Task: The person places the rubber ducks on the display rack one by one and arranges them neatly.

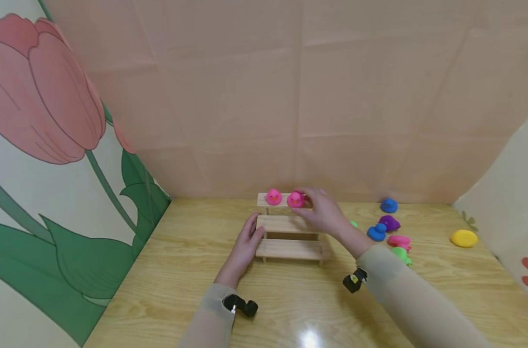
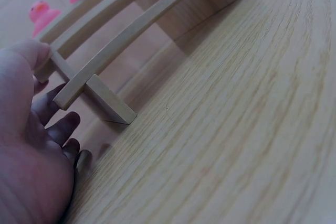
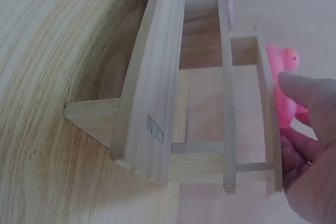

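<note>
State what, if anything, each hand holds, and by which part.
Right hand: a pink duck, by its body. Left hand: the wooden stand, by its middle step's left end.

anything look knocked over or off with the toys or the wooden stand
The yellow toy lies by itself, right of the purple duck; no head shows, so it may be tipped over. On the wooden stand, the bottom step has a dark mark near its right end; whether that is damage, I cannot tell.

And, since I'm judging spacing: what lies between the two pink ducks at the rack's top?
In the head view, only bare top shelf lies between the left duck and the right duck.
</note>
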Demonstrator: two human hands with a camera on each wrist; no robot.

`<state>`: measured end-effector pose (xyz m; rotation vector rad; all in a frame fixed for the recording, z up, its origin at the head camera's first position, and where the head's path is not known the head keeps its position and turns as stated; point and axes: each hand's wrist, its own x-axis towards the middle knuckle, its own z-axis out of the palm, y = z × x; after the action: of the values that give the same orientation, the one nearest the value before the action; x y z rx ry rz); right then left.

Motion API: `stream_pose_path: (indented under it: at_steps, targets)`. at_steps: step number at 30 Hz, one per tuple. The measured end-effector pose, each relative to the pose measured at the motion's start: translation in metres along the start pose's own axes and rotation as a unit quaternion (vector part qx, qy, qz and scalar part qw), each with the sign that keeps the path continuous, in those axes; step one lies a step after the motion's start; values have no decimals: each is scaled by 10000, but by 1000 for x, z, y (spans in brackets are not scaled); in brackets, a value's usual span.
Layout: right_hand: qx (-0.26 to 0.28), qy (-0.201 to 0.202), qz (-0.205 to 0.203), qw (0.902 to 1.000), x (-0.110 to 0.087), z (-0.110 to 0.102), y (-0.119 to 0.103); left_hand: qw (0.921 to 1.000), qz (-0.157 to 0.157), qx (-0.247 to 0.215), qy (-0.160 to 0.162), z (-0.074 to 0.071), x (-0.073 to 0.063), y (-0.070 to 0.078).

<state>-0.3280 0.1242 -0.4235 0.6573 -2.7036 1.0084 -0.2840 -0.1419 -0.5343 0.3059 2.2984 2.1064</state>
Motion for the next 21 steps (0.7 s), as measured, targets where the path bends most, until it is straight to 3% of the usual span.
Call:
stream_pose_path:
  at_steps: [12,21]
  targets:
    - [114,-30,-34,9999,9,3,2,9998,0,190,28,-1,-1,1]
    - [162,-60,-79,9998,15,6,2,10000,16,75,13,-1,-1,0]
